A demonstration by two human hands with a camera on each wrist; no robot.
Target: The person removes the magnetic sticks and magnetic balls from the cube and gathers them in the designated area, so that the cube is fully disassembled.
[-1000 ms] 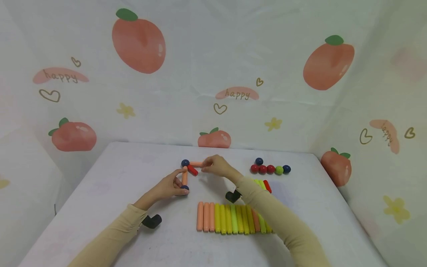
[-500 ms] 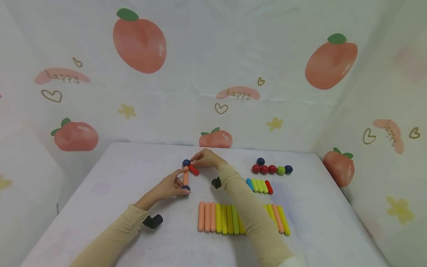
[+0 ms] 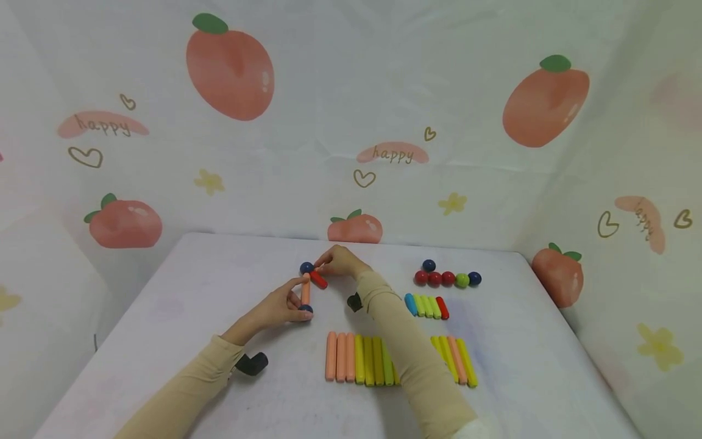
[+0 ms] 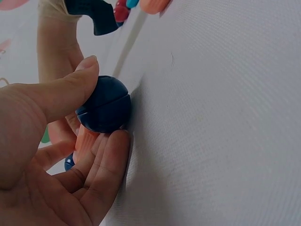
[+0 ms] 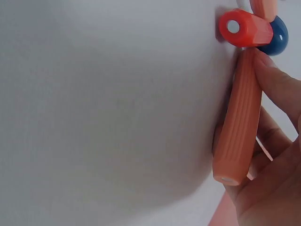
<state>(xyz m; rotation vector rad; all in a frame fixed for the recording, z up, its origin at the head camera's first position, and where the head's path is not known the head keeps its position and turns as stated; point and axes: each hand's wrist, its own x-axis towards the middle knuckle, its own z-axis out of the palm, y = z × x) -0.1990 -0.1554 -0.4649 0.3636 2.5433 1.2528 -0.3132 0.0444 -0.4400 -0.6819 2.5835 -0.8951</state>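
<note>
My left hand (image 3: 276, 305) holds the near blue ball (image 4: 106, 106) between thumb and fingers. Its index fingertip reaches the far end of a long orange building rod (image 3: 305, 292), which runs from that ball to the far blue ball (image 3: 306, 267). A short red rod (image 3: 319, 280) slants out from the far ball. Beside it, my right hand (image 3: 341, 261) grips a second long orange rod (image 5: 239, 122), mostly hidden by the hand in the head view. In the right wrist view, the thumb lies at this rod's ball end, against the red rod and far ball.
Long orange, yellow and green rods (image 3: 341, 356) lie in a row at the front, partly behind the right sleeve. Short rods (image 3: 428, 306) lie right of centre. Several red, green and blue balls (image 3: 448, 278) sit at the back right. Cloth walls enclose the white table (image 3: 230, 262).
My right hand has moved left towards the far blue ball, sliding along the second orange rod. The left hand keeps its place. In the last half second, hardly anything has moved.
</note>
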